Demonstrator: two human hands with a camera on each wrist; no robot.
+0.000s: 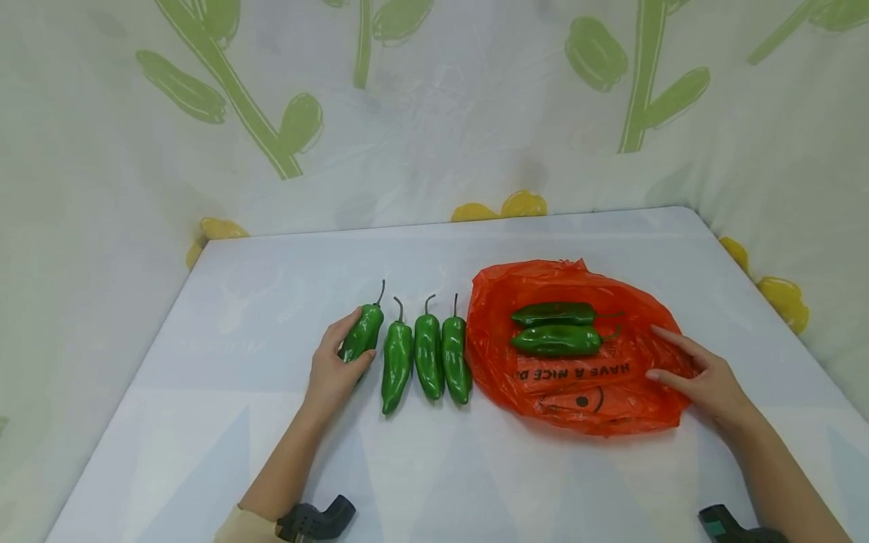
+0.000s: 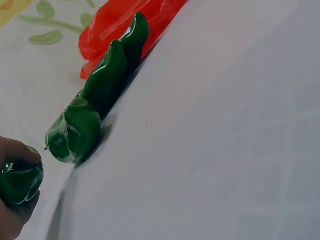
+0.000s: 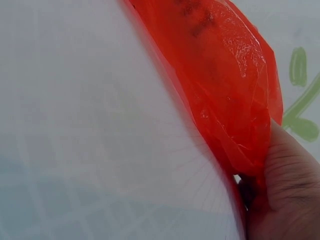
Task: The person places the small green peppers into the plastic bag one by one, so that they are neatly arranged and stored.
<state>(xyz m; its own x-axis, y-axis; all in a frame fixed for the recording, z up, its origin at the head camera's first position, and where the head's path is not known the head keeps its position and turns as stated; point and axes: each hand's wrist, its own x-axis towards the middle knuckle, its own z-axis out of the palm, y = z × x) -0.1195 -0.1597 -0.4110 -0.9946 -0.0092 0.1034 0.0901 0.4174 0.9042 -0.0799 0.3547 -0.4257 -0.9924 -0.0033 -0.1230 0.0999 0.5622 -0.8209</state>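
My left hand (image 1: 339, 366) grips a green chili pepper (image 1: 363, 332) between thumb and fingers, its thin stem pointing away from me; the left wrist view shows the same pepper (image 2: 20, 184) at the left edge. Right beside it, three more green peppers (image 1: 428, 356) lie side by side on the table, stems to the back. My right hand (image 1: 709, 385) holds the right edge of a red plastic bag (image 1: 611, 411), which is spread flat with printing on it. Two green peppers (image 1: 557, 341) lie on the bag, stems to the right. In the right wrist view the bag hides most of the fingers.
Everything lies on a white table (image 1: 509, 483) with pale blue shapes. Behind it hangs a pale curtain (image 1: 462, 121) with green leaf and yellow flower prints. The bag's left edge touches or nearly touches the nearest pepper of the row.
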